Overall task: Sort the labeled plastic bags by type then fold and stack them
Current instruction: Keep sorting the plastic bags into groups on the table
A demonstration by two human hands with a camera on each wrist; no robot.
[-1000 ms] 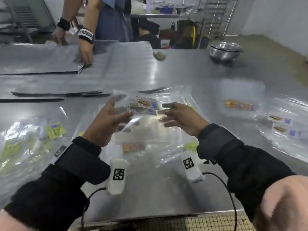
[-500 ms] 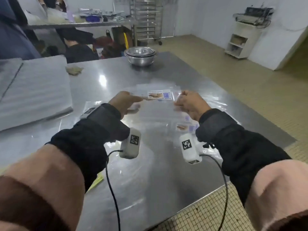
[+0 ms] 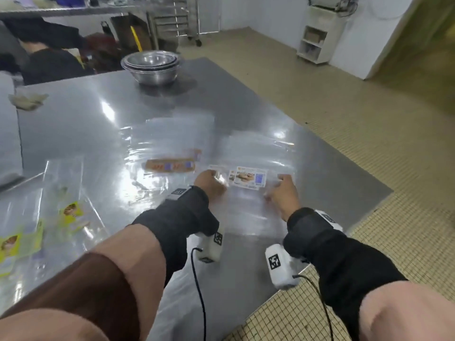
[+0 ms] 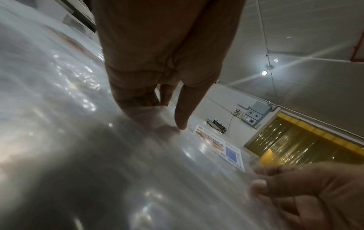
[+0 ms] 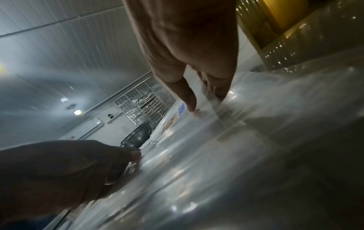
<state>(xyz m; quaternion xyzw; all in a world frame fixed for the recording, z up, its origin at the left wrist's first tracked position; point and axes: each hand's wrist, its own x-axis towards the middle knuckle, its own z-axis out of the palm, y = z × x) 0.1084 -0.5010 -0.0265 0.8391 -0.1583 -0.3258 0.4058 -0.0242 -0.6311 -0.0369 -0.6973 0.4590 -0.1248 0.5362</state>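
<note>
The left hand (image 3: 211,181) pinches the left edge of a clear plastic bag (image 3: 248,207), thumb on top and fingers (image 4: 138,99) curled beneath the film, as the left wrist view shows. The right hand (image 3: 280,193) grips the bag's right edge the same way, thumb above and curled fingers (image 5: 218,87) under the plastic. Between the two hands sits the bag's one white label (image 3: 248,178), printed with a bread picture and a blue code. The bag lies low over the near right part of the steel table (image 3: 81,124), on top of more clear bags whose number cannot be told through the glare. Just left of the left hand lies another clear bag with an orange label strip (image 3: 170,166). At the near left edge lie bags with yellow labels (image 3: 71,212); at least two such labels show. Far across the table stands a stack of metal bowls (image 3: 151,66), about three nested, and far left lies one crumpled cloth (image 3: 28,100).
</note>
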